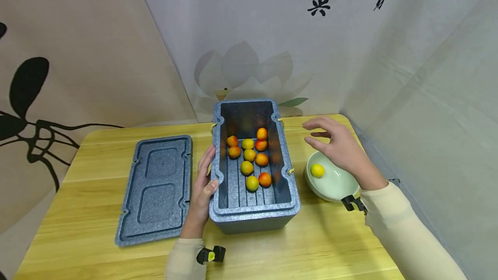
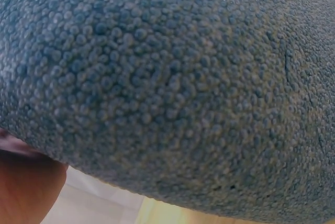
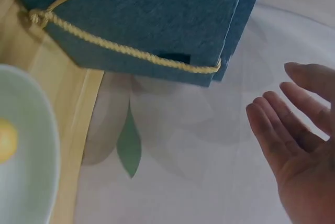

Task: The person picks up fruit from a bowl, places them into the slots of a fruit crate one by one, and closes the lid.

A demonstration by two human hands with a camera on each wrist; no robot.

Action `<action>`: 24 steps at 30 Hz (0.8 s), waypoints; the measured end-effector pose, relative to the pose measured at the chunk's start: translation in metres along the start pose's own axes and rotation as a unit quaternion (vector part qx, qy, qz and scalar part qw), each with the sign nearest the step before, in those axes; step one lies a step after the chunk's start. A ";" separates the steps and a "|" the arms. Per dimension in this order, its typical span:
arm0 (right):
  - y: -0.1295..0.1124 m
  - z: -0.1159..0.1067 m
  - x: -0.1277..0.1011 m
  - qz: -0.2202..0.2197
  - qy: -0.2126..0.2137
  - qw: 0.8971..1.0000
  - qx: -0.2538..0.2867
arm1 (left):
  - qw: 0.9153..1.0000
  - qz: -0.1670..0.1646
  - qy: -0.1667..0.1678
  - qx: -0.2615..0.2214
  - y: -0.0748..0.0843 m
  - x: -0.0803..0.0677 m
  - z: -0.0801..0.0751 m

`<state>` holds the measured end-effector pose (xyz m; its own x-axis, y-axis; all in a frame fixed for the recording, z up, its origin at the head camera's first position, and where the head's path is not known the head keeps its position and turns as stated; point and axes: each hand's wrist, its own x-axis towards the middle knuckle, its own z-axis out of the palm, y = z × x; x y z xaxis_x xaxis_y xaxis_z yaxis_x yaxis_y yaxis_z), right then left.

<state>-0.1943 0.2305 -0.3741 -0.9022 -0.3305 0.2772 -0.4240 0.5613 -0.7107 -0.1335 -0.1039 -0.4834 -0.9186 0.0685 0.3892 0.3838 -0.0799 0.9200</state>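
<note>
A grey-blue foam box [image 1: 254,213] stands lidless on the table, with several small round fruits [image 1: 247,167] on its ribbed floor, some yellow, some orange-red. My left hand [image 1: 202,198] holds the box's left wall, thumb over the rim and fingers along the outside. In the left wrist view, the speckled foam [image 2: 172,88] fills most of the picture. My right hand [image 1: 342,146] hovers above the far side of a pale green bowl [image 1: 340,185], fingers apart and nothing held. One yellow fruit [image 1: 317,170] lies in that bowl. The right wrist view shows the empty palm [image 3: 303,156].
Left of the box, the matching foam lid [image 1: 159,198] lies flat on the wooden table [image 1: 89,198]. A yellow cord [image 3: 120,48] hangs along the box's side. Behind the table hangs a printed cloth backdrop [image 1: 249,25], with another grey wall [image 1: 439,98] on the right.
</note>
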 end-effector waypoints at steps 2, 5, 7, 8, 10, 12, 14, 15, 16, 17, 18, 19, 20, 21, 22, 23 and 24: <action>0.005 -0.002 -0.005 0.010 0.008 1.000 -0.005 | 1.000 -0.001 0.000 0.000 0.000 0.000 0.000; 0.012 -0.005 -0.012 0.023 0.013 1.000 -0.014 | 1.000 0.000 0.000 -0.002 0.000 0.000 0.000; 0.017 -0.007 -0.017 0.031 0.017 0.999 -0.018 | 1.000 0.002 -0.001 -0.002 0.001 0.000 0.000; 0.019 -0.007 -0.019 0.034 0.018 0.999 -0.019 | 1.000 0.003 -0.002 -0.001 0.001 0.000 0.000; 0.024 -0.008 -0.023 0.042 0.018 0.999 -0.019 | 1.000 0.004 -0.002 -0.001 0.001 -0.001 0.000; 0.029 -0.009 -0.027 0.055 0.019 0.998 -0.017 | 1.000 0.004 -0.003 -0.001 0.001 0.000 0.000; 0.036 -0.008 -0.031 0.069 0.020 0.997 -0.015 | 1.000 0.003 -0.002 -0.002 0.001 0.000 0.000; 0.039 -0.007 -0.033 0.076 0.021 0.997 -0.014 | 1.000 0.003 -0.002 -0.002 0.001 0.000 0.000; 0.043 -0.006 -0.035 0.084 0.020 0.996 -0.015 | 1.000 0.004 -0.002 -0.003 0.001 0.000 0.000; 0.047 -0.005 -0.037 0.093 0.019 0.995 -0.016 | 1.000 0.004 -0.002 -0.003 0.001 0.000 0.000; 0.051 -0.004 -0.038 0.100 0.019 0.995 -0.017 | 1.000 0.004 -0.003 -0.003 0.002 0.001 0.000; 0.055 -0.003 -0.040 0.107 0.017 0.994 -0.017 | 1.000 0.005 -0.003 -0.004 0.002 0.001 0.000; 0.059 -0.001 -0.042 0.113 0.016 0.993 -0.019 | 1.000 0.007 -0.004 -0.004 0.002 0.001 0.000; 0.063 0.000 -0.043 0.119 0.014 0.993 -0.019 | 1.000 0.007 -0.004 -0.005 0.002 0.001 0.000; 0.065 0.001 -0.045 0.126 0.012 0.992 -0.018 | 1.000 0.008 -0.005 -0.006 0.002 0.001 0.000; 0.068 0.002 -0.046 0.131 0.012 0.991 -0.018 | 1.000 0.009 -0.005 -0.006 0.002 0.001 0.001; 0.071 0.003 -0.048 0.135 0.011 0.991 -0.016 | 1.000 0.010 -0.006 -0.007 0.002 0.002 0.001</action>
<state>-0.1810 0.2836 -0.4394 -0.9845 -0.1486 0.0936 -0.1687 0.6511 -0.7400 -0.1344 -0.1033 -0.4813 -0.9092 0.0789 0.4088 0.4013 -0.0946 0.9110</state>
